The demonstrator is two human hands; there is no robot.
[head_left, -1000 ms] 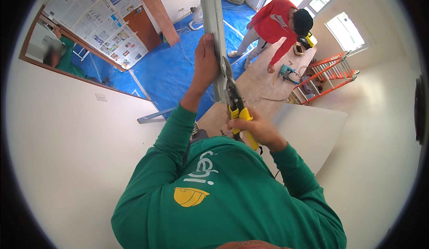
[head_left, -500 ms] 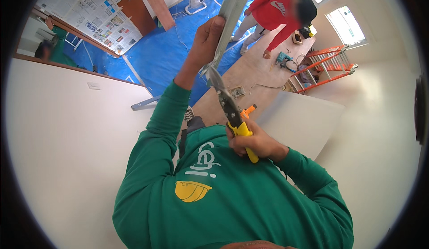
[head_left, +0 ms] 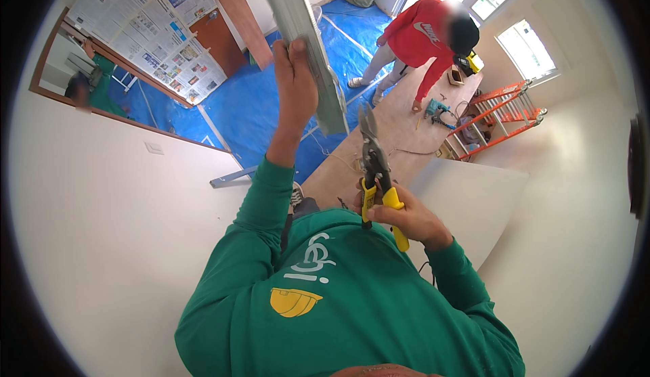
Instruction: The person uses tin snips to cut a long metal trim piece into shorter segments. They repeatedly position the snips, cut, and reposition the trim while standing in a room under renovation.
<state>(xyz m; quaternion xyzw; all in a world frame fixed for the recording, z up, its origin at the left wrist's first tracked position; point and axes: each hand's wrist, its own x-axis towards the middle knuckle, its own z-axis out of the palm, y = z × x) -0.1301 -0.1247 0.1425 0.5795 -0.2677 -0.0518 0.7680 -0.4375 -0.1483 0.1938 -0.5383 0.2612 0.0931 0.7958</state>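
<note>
Raised ahead of my chest, my left hand [head_left: 296, 82] grips a long grey metal channel [head_left: 306, 35] near its lower end. The channel tilts, and its top runs out of view. In my right hand [head_left: 406, 216] is a pair of tin snips [head_left: 376, 164] with yellow handles and dark metal jaws. Its handles are spread and the blades point up, a little to the right of the channel's lower end. Blades and channel are apart. Part of my left fingers is hidden behind the channel.
A person in a red top [head_left: 423, 35] leans over a long brown board [head_left: 399, 116] with a teal power tool [head_left: 439, 111]. An orange ladder [head_left: 497, 123] lies to the right. Blue sheeting [head_left: 254, 113] covers the floor. A pale panel [head_left: 467, 197] stands near my right arm.
The snips have come away from the channel's end, and their handles have opened. My left hand has turned the channel and shifted it left.
</note>
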